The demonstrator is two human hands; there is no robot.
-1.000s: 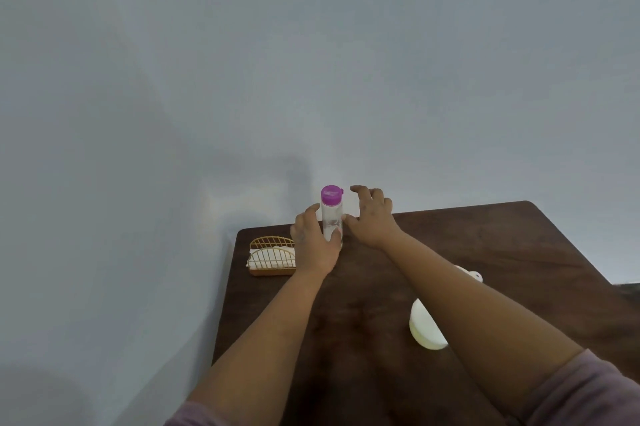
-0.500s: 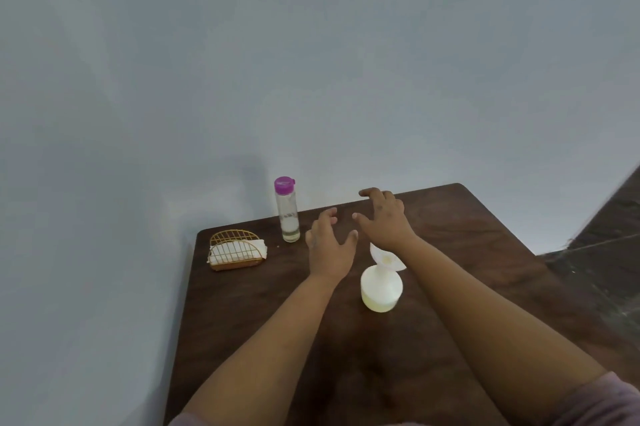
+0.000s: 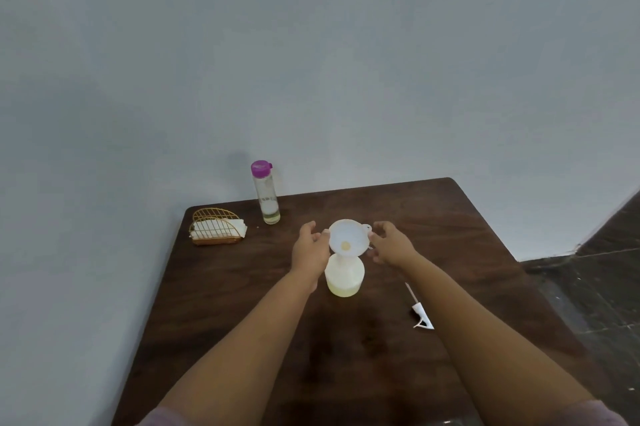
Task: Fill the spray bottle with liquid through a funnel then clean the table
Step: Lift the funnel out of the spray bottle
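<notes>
I am reaching both arms out over the dark wooden table [image 3: 450,218], one hand on each side of the white funnel [image 3: 347,238]. The funnel is sitting in the neck of the pale spray bottle [image 3: 344,278], which is standing upright near the middle of the table with its long axis vertical and a low layer of yellowish liquid at its base. The funnel's wide mouth is tipping up towards me and its spout is pointing down into the bottle; its small tab is sticking out to the right.

My left hand [image 3: 309,250] is lying just beside the funnel's left rim, fingers loosely curved with the tips at the rim; I cannot tell whether they are pinching it. My right hand [image 3: 391,245] is doing the same on the right, fingers relaxed and slightly curled next to the tab, holding nothing that I can make out.

The sprayer head [image 3: 420,313] with its thin dip tube is lying flat to the right of the bottle, tube pointing away from me. At the far edge a tall clear bottle with a purple cap [image 3: 265,192] is standing upright, and left of it a gold wire holder [image 3: 216,227] is keeping white napkins. A plain pale wall is rising behind, and dark floor is showing at the right.
</notes>
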